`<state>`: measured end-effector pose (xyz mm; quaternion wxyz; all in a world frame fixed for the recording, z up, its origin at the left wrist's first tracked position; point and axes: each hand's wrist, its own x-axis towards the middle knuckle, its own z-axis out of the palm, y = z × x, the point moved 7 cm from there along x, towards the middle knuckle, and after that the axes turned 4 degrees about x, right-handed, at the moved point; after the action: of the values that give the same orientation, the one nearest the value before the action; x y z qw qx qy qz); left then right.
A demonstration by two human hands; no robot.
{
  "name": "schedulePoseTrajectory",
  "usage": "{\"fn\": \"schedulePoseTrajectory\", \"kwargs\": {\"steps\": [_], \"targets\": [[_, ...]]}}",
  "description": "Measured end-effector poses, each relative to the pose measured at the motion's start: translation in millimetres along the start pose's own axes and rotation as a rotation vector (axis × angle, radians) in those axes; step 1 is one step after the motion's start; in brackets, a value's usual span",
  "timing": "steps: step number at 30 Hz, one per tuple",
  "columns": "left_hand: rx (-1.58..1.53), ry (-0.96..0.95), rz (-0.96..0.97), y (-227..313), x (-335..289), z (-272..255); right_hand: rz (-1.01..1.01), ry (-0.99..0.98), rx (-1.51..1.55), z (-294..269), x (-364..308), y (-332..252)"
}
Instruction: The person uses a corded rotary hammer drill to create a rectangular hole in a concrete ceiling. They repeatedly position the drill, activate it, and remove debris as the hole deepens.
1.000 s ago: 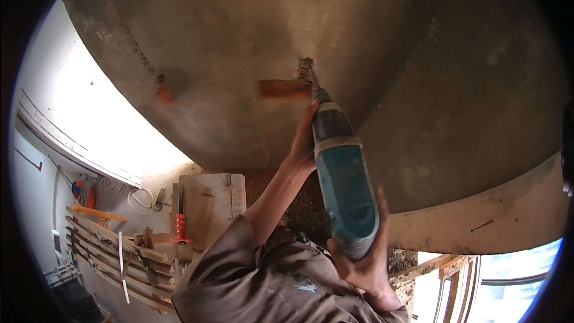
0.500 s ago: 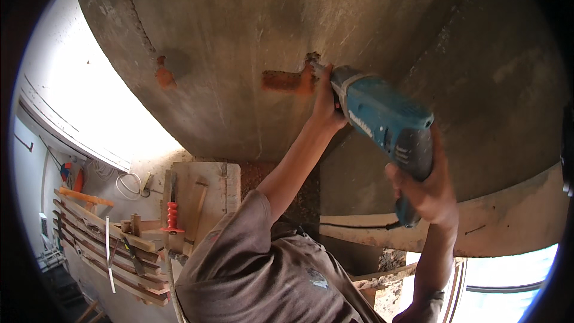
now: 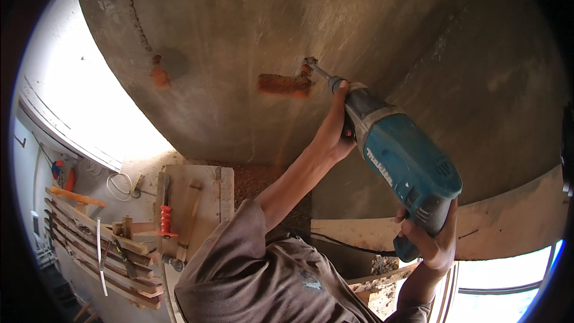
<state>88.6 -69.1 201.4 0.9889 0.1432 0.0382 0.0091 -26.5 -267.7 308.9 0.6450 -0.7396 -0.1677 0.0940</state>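
Observation:
A teal and black rotary hammer (image 3: 406, 155) slants up and left toward the grey plastered wall (image 3: 227, 30). My left hand (image 3: 338, 128) grips it near the front, thumb up by the chuck; part of its fingers is hidden behind the tool. Around the rear handle my right hand (image 3: 436, 245) is closed, with its fingers partly out of sight. The metal bit (image 3: 321, 72) points into a small rough hole (image 3: 310, 61) in the plaster. Below and left of that hole lies a chipped-out patch of red brick (image 3: 284, 85).
A second red patch (image 3: 160, 76) shows at the wall's left. At lower left, a board (image 3: 206, 182) carries a chisel with a red handguard (image 3: 165, 221), beside a rack of wooden slats (image 3: 107, 251). The black power cord (image 3: 341, 244) trails behind my body.
The rotary hammer and both hands have shifted down and right, away from the wall. More of the bit shows now. My grip on the tool is kept.

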Motion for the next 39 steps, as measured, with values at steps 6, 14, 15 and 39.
{"fn": "schedulePoseTrajectory", "kwargs": {"steps": [6, 14, 15, 39], "targets": [[0.176, 0.003, -0.027, 10.4, 8.8, -3.2, 0.071, 0.012, 0.042, -19.2, 20.9, 8.0], [0.023, -0.083, 0.030, 34.1, 38.6, 27.6, -0.046, -0.118, -0.092, -26.6, 92.5, -61.9], [0.007, -0.069, 0.030, 34.9, 45.2, 24.9, -0.058, -0.149, -0.103, -18.2, 100.1, -67.9], [0.013, -0.130, -0.014, -3.5, -35.4, -79.8, -0.192, -0.314, -0.023, 79.3, -64.4, 84.5]]}}
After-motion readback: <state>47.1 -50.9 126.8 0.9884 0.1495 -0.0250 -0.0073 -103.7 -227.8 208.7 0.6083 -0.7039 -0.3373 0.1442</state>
